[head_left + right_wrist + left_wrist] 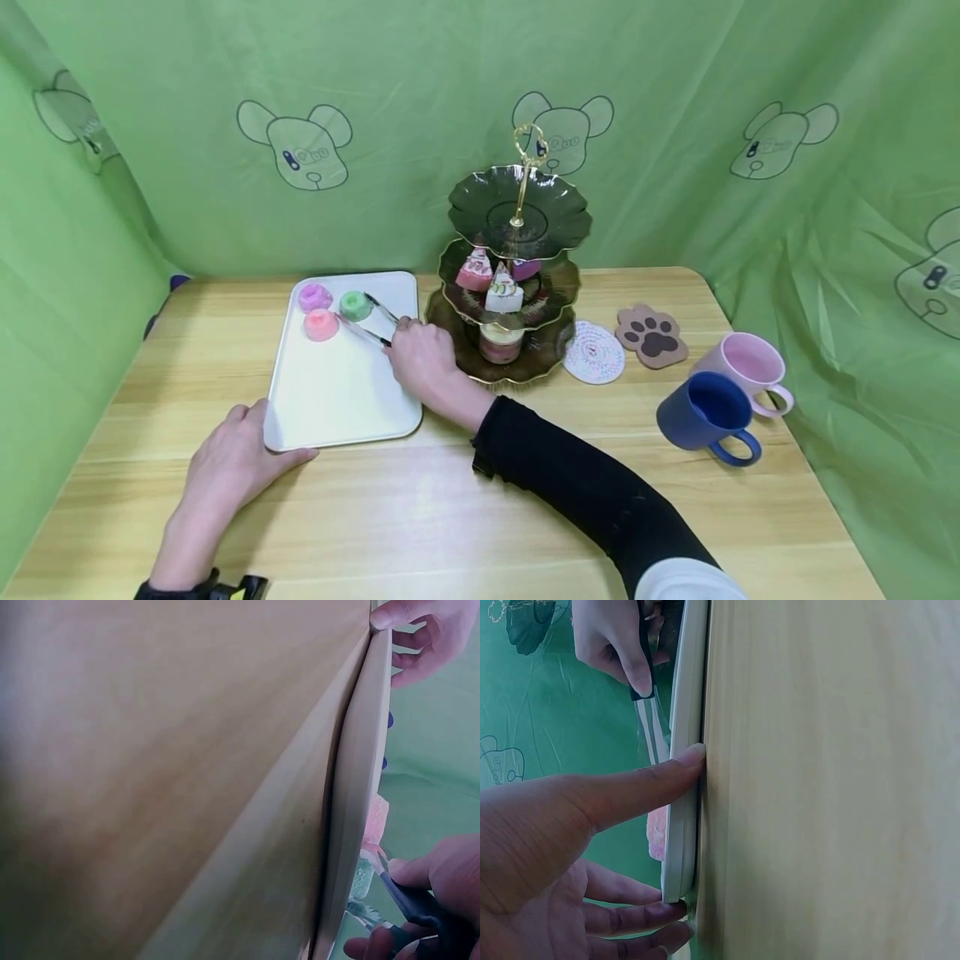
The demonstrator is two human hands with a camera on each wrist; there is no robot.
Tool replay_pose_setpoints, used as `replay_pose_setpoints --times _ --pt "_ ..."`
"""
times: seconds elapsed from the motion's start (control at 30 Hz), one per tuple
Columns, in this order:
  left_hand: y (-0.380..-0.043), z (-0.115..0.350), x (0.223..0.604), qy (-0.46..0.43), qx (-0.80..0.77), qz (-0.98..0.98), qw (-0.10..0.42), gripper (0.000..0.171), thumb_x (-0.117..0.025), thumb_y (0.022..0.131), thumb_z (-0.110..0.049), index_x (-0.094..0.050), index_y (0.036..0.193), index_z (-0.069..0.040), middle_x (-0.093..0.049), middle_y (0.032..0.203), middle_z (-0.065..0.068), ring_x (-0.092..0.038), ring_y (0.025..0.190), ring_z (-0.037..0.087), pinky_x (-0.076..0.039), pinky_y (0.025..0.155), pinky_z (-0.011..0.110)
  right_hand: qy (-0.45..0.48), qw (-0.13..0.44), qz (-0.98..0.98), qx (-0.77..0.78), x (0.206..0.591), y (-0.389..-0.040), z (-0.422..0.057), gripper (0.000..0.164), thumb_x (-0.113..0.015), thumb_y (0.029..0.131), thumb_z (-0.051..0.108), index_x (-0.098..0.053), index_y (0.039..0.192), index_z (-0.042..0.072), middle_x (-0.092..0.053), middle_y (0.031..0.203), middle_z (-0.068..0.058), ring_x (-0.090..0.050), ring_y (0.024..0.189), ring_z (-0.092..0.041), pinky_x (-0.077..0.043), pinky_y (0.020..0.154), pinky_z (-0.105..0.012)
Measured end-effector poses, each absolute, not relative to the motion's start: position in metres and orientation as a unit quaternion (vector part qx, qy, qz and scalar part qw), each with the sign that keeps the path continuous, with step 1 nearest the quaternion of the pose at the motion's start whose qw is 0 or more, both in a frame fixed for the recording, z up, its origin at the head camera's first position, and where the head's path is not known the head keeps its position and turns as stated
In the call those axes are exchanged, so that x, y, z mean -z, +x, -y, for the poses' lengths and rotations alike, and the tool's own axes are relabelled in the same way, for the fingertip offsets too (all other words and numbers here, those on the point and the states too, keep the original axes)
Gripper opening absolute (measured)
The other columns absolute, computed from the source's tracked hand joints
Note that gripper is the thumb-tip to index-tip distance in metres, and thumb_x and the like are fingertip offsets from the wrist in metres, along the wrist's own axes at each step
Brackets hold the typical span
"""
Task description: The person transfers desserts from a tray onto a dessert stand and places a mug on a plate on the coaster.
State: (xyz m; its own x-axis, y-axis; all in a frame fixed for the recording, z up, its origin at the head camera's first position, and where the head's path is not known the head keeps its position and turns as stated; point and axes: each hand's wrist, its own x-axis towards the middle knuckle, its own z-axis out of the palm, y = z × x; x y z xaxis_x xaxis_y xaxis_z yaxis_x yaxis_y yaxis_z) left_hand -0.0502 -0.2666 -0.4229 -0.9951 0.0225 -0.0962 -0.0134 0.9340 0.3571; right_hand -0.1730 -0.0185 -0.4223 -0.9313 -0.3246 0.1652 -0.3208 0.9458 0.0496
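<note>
A white tray (345, 400) lies on the table, with my left hand (232, 454) holding its near left corner. The left thumb (645, 787) lies against the near edge, the other fingers at the left side. My right hand (423, 354) grips black-handled tongs (412, 900) over the tray's right side. The tongs' two arms spread around a green ring-shaped sweet (356, 305); whether both tips touch it, I cannot tell. Left of it sit a purple sweet (315, 297) and a pink sweet (322, 325), one tong tip close to the pink one.
Right of the tray stands a three-tiered dark stand (517, 208) with cake slices (504, 292) on its middle tier and a jar-like dessert (500, 343) below. Further right are a round coaster (593, 352), a paw coaster (651, 336), a pink mug (742, 367) and a blue mug (703, 412).
</note>
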Motion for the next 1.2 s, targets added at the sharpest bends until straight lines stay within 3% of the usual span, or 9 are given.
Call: replay_pose_setpoints --times 0.73,1.2 --pt "-0.052 0.267 0.423 0.004 -0.183 -0.982 0.055 0.1 -0.09 0.074 -0.062 -0.056 0.136 0.009 -0.061 0.109 0.03 -0.061 0.093 0.042 -0.052 0.07 0.057 0.168 0.057 0.984 0.011 0.41 -0.175 0.009 0.046 -0.065 0.102 0.055 -0.071 0.11 0.01 -0.075 0.093 -0.002 -0.074 0.081 -0.026 -0.059 0.061 -0.039" --pt "-0.051 0.267 0.422 0.006 -0.18 -0.982 0.051 0.102 -0.09 0.075 -0.062 -0.055 0.138 0.009 -0.06 0.108 0.029 -0.061 0.089 0.04 -0.051 0.067 0.054 0.213 0.082 0.974 0.007 0.351 -0.144 -0.022 0.047 -0.06 0.104 0.056 -0.071 0.108 0.01 -0.07 0.084 -0.003 -0.071 0.074 -0.024 -0.055 0.055 -0.038"
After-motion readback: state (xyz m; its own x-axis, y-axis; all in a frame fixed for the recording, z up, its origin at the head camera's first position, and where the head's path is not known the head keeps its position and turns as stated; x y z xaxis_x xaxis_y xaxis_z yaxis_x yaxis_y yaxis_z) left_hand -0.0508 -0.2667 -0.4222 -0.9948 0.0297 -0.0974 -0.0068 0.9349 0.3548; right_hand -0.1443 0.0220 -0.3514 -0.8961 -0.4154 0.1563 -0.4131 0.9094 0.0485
